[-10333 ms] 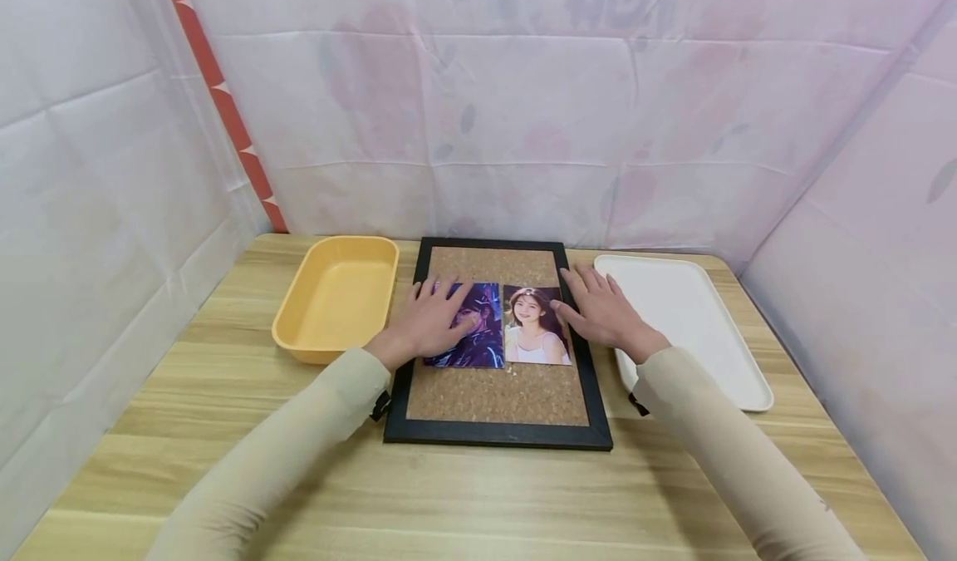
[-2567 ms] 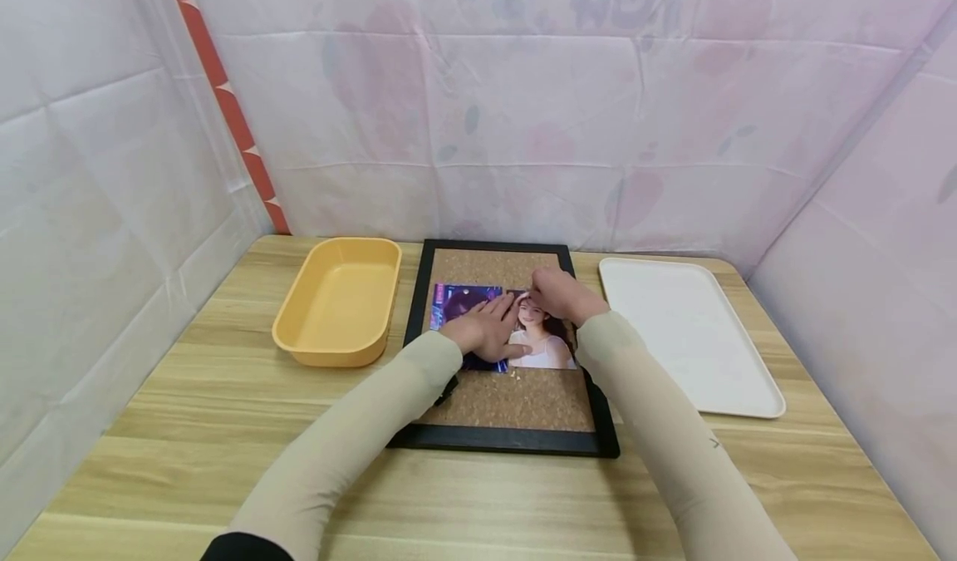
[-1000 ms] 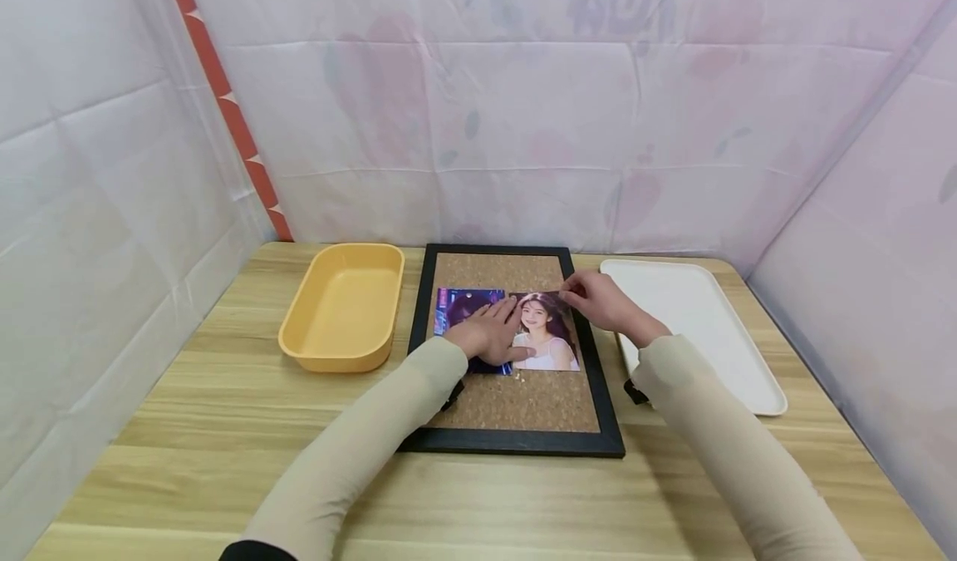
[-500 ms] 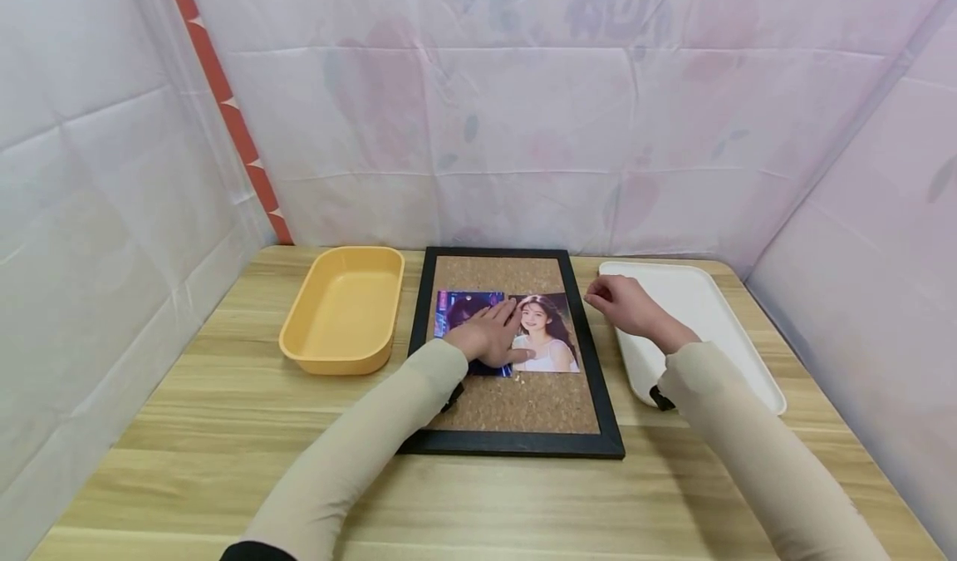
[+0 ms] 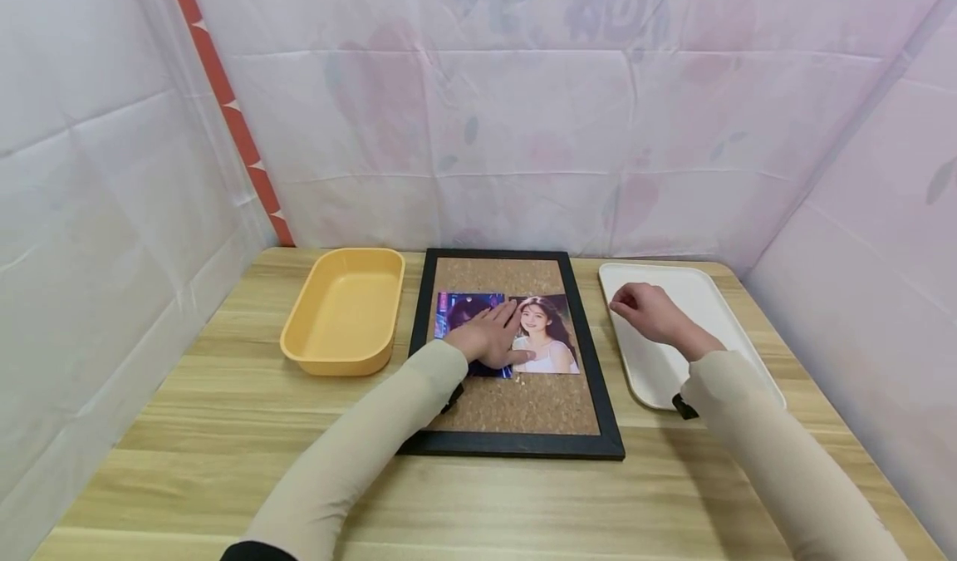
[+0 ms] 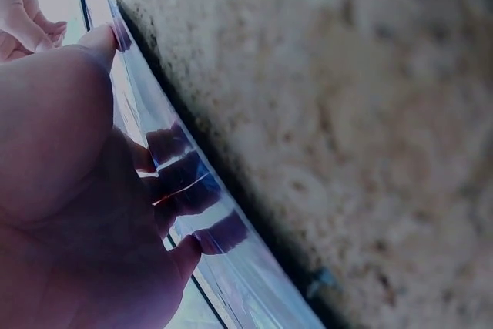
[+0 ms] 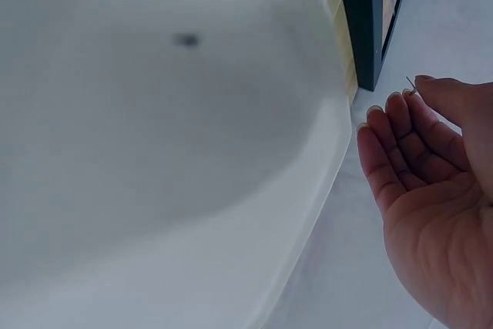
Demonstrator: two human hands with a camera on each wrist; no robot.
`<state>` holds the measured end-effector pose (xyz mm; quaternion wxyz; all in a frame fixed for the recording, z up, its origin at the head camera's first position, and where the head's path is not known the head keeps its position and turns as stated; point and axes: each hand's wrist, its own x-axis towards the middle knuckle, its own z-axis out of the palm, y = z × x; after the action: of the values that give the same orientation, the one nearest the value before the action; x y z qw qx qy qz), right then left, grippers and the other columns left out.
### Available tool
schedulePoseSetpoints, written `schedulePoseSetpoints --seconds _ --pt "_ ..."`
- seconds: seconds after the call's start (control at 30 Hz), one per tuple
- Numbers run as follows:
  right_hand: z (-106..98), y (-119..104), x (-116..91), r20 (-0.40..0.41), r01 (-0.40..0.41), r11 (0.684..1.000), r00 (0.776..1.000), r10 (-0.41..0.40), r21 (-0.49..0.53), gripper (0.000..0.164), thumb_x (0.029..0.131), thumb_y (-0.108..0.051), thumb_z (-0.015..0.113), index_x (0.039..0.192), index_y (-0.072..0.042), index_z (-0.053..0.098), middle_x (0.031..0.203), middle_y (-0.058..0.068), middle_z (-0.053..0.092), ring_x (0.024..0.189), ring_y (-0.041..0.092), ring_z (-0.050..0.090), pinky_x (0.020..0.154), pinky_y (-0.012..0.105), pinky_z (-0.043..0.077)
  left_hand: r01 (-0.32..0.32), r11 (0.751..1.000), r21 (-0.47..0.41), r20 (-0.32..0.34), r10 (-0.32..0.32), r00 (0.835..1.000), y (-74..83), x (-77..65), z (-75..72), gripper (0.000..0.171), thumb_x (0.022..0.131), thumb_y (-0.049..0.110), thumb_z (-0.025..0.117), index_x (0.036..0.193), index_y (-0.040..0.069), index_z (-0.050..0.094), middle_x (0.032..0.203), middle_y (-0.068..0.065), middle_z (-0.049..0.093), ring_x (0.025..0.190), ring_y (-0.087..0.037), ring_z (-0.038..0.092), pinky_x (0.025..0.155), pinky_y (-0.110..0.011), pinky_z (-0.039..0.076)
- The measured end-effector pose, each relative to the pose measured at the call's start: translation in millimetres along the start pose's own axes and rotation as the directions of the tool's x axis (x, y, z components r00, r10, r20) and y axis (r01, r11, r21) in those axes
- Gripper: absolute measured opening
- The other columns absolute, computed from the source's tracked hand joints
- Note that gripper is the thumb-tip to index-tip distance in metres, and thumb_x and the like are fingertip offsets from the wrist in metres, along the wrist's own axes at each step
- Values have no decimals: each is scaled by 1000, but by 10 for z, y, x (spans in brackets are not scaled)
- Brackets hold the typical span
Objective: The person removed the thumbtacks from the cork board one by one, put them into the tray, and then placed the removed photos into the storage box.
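Backdrop lettering (image 5: 609,6): illegible. Your left hand (image 5: 493,334): flat across two photos (image 5: 555,332). Your right hand (image 5: 654,312): pinching pin (image 7: 410,83), moved over white tray (image 5: 658,378).

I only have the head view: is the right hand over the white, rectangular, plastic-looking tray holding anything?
Observer: Yes, the right wrist view shows the right hand pinching a thin, grey, pin-like object.
Operator: Anything on the tray?
Observer: A small, dark, blurred spot shows there; I can't tell what it is.
Operator: Is the left hand touching the glossy, rectangular, printed photos?
Observer: Yes, the left wrist view shows its fingertips meeting their reflections.
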<state>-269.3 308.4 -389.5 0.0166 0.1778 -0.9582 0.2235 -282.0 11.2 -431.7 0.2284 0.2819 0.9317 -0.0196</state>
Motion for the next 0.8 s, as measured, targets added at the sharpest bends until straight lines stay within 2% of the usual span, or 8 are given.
schedulePoseSetpoints --seconds 0.27,0.5,0.63,0.8 --pt "-49 171 -58 8 -3 999 1000 3 -32 18 101 -10 63 98 7 68 85 13 68 77 23 61 73 42 50 -1 1000 0 -11 1 1000 -3 8 12 92 102 70 29 164 13 -8 171 -6 -15 157 -22 -11 127 -40 0" --pt "-54 316 -114 16 -21 999 1000 22 -48 18 100 -9 63 95 8 68 81 11 67 72 19 57 67 38 46 -2 1000 -2 -14 2 1000 -5 19 40 94 100 72 31 165 14 -5 172 -5 -14 158 -22 -9 127 -40 2" --pt "-68 375 -138 12 -21 998 1000 22 -61 18 99 -8 63 95 9 68 82 13 67 73 21 59 69 40 48 2 1000 -5 -13 -2 1000 -10 38 48 94 100 73 31 165 14 -5 172 -5 -13 158 -22 -8 127 -41 3" --pt "-92 425 -138 32 -55 997 998 57 -59 17 99 -7 63 96 9 68 81 12 67 72 21 58 67 38 47 3 1000 -9 -13 -3 1000 -13 38 27 94 100 72 31 165 14 -5 172 -5 -14 158 -22 -9 127 -41 2"
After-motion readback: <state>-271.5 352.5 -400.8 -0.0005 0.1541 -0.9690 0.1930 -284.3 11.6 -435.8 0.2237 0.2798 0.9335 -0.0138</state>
